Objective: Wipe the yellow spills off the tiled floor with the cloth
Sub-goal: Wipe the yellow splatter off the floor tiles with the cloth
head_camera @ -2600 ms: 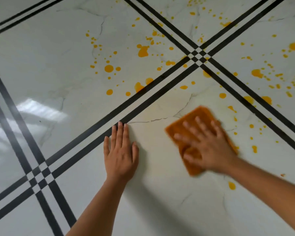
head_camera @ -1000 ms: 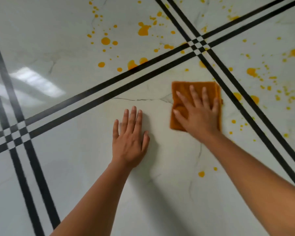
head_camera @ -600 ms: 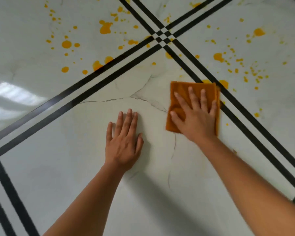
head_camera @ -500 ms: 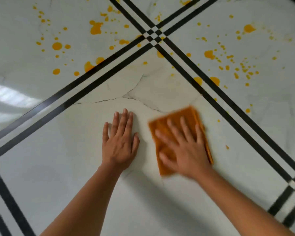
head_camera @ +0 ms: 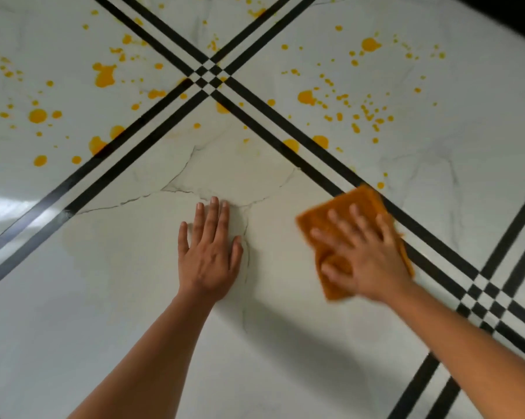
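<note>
The cloth [head_camera: 350, 237] has slid right since a moment ago, its far edge now touching the black lines [head_camera: 418, 228]. I see my right hand [head_camera: 365, 255] pressing it flat, fingers spread. My left hand [head_camera: 208, 252] lies open, palm down, on the floor [head_camera: 134, 297]. Yellow spills [head_camera: 103, 75] dot the tiles beyond.
</note>
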`<act>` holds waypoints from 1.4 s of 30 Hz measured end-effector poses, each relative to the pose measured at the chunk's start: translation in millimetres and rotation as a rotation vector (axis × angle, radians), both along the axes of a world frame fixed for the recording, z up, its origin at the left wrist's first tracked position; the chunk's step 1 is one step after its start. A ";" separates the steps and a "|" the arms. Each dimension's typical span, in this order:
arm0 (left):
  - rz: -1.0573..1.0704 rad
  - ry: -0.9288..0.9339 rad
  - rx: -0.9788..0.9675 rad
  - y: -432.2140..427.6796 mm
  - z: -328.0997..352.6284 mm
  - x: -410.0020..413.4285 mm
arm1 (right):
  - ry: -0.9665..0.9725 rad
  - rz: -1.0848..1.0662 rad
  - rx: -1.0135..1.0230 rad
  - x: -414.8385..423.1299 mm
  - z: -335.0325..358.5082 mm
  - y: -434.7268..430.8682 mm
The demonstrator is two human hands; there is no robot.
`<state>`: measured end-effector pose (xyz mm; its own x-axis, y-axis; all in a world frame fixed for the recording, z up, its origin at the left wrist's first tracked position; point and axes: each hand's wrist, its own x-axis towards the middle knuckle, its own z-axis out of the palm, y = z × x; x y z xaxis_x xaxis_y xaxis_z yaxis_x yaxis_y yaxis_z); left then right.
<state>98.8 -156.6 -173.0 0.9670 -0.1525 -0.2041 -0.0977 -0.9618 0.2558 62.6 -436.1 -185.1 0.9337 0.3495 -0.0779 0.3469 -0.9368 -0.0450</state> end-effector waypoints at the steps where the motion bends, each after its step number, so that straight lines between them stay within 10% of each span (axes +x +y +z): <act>1: -0.007 0.006 0.007 -3.1 -0.4 1.1 | -0.029 -0.151 -0.002 25.8 0.1 -5.7; 4: 0.008 0.020 0.016 -12.1 -2.5 2.5 | 0.042 -0.419 0.040 78.2 8.5 33.8; 9: 0.072 0.027 0.010 -20.3 0.1 1.9 | 0.065 0.064 0.050 -8.7 4.0 9.7; 14: 0.053 0.001 0.014 -30.5 -1.3 17.1 | 0.039 -0.472 0.044 82.7 3.8 6.6; 20: 0.084 0.015 0.014 -31.1 -2.5 34.9 | 0.049 0.064 0.054 35.6 0.2 11.3; 24: 0.062 0.068 0.034 -30.0 3.5 34.4 | 0.076 -0.356 0.054 107.1 4.3 16.2; 29: 0.099 0.203 0.022 -36.3 33.2 39.2 | 0.370 -0.267 0.282 127.6 30.3 44.2; 33: 0.153 0.150 -0.008 -63.3 55.2 42.4 | 0.147 -0.607 0.643 116.8 57.9 9.9; 42: -0.133 0.233 -0.005 -166.5 70.7 135.2 | 0.427 -0.536 0.345 125.6 99.8 -24.4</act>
<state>234.0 -323.1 -102.3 0.8655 -0.2764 -0.4177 -0.1609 -0.9432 0.2908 188.2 -460.4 -85.3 0.8959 -0.0722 -0.4383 -0.2636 -0.8806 -0.3937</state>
